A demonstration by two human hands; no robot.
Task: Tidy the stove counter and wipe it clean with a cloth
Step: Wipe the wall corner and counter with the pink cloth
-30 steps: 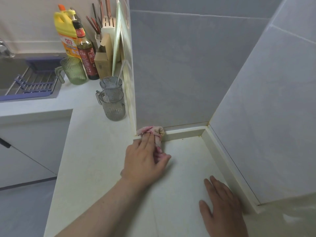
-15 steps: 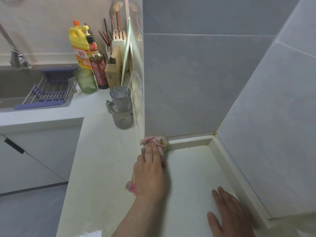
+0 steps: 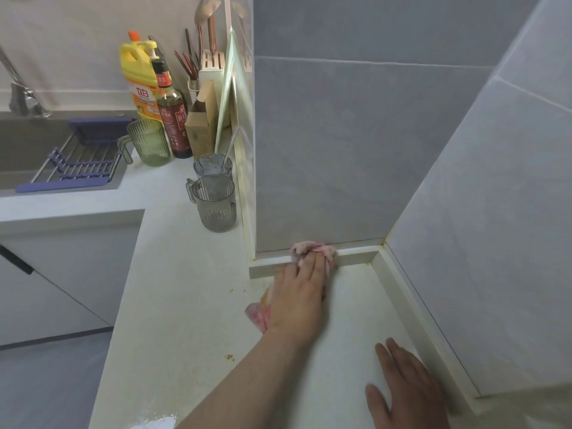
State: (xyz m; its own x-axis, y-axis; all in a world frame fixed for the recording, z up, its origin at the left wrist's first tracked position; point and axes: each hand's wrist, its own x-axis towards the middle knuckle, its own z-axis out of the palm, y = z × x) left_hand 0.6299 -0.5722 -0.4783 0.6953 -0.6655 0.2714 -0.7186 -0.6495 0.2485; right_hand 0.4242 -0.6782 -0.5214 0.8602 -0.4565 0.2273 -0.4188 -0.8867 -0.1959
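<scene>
Since half a second before, the left hand (image 3: 297, 301) had slid the pink cloth (image 3: 312, 249) rightward along the back ledge (image 3: 356, 255), away from the wall's outer corner. Its fingers lay straight, pressing the cloth onto the ledge, not clenched. The right hand (image 3: 405, 388) rested flat and released near the counter's (image 3: 185, 289) right edge. Two grey cups (image 3: 216, 205) stood farther left; grey tiles (image 3: 325, 150) enclosed the corner.
</scene>
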